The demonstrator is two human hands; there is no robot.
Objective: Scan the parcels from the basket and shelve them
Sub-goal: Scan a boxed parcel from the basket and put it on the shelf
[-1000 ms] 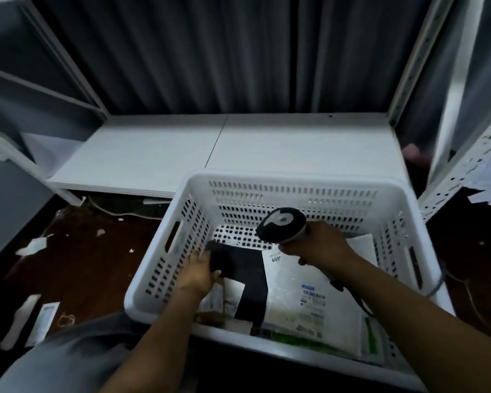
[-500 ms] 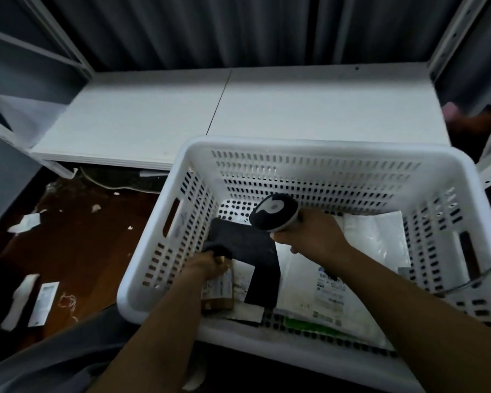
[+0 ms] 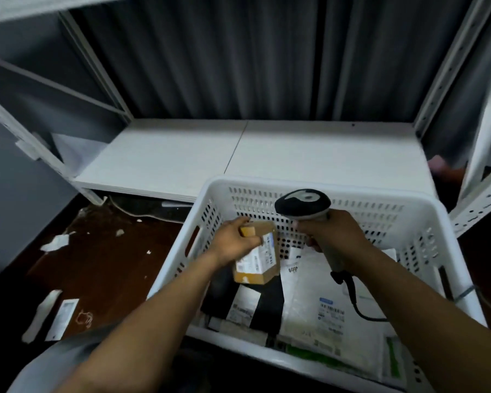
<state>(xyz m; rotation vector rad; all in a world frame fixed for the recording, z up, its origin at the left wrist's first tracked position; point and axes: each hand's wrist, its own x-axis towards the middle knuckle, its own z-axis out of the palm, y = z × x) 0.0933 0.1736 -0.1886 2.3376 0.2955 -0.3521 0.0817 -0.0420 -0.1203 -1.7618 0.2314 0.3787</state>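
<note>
Parcel (image 3: 258,259) now aloft between left fingers (image 3: 248,241)

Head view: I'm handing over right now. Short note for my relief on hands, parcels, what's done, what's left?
Left hand grips a small cardboard box, lifted above the contents of the basket.
Right hand grips the scanner, its head close to the box.
White mailer and black parcel lie in the basket.
Done: box picked out; scan unconfirmed.
Left: scan it, put it on the shelf, then the rest.
</note>
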